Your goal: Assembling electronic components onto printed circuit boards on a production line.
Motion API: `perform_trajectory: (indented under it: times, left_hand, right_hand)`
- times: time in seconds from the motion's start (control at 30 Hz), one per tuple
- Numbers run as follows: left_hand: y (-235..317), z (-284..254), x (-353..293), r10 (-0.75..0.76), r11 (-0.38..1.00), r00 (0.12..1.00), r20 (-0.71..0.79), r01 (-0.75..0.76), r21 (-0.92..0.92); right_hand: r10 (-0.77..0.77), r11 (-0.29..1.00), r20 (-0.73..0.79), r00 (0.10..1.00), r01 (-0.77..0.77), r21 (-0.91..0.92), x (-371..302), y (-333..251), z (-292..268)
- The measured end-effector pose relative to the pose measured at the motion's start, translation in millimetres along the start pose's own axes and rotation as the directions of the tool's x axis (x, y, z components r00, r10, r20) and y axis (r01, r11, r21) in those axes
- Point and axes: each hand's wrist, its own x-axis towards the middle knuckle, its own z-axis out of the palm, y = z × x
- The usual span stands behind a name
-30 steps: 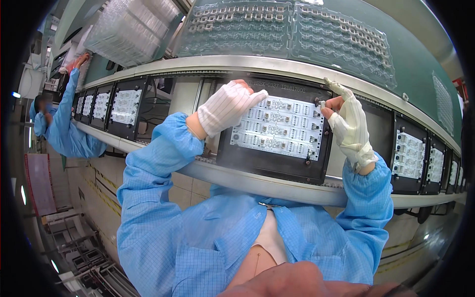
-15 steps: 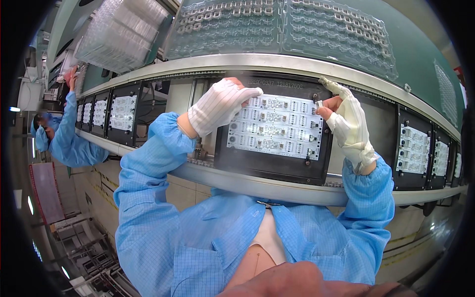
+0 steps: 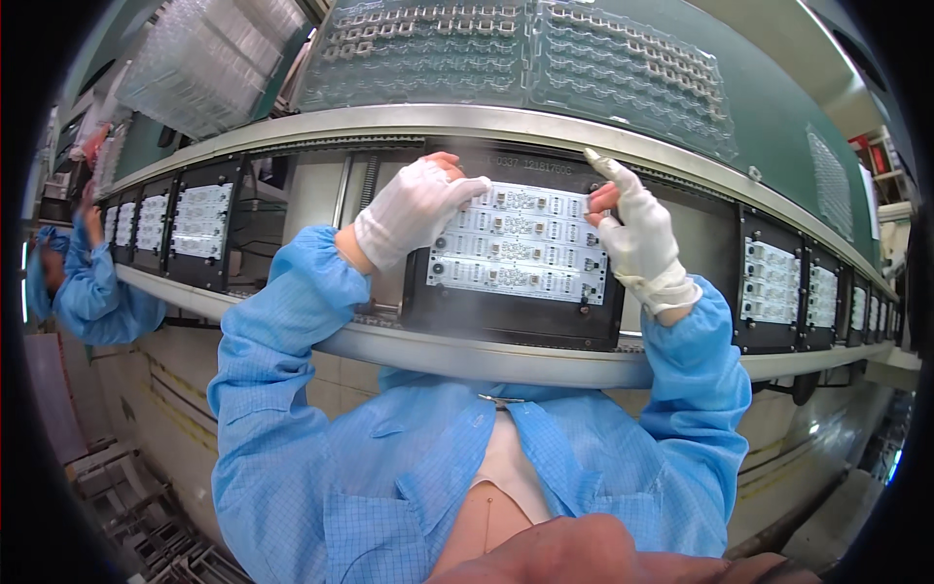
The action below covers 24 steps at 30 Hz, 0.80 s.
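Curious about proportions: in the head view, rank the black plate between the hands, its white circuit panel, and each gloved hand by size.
1. Black plate
2. White circuit panel
3. Left hand, right hand: too alike to rank

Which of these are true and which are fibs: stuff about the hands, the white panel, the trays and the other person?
1. The left hand and right hand both wear pale gloves. True.
2. The gloves cover every finger completely. False: bare fingers show on both hands.
3. A white panel lies on a black plate. True.
4. The right hand is at the panel's lower left corner. False: it is by the upper right.
5. Clear trays lie on the green tabletop. True.
6. The co-worker wears red sleeves. False: the sleeves are blue.
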Motion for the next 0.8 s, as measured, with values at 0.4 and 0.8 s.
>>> perform_trajectory:
  times: [0.4,0.8]
  left_hand:
    - [29,12,22,-0.155,0.981,0.94,-0.302,0.111,-0.158]
    - [41,5,30,-0.11,0.985,0.96,-0.259,0.071,-0.157]
  right_hand:
    - [-0.293,0.782,0.31,0.905,0.413,-0.467,3,16,-46]
    - [-0.015,0.899,0.304,0.952,0.146,-0.413,7,2,-71]
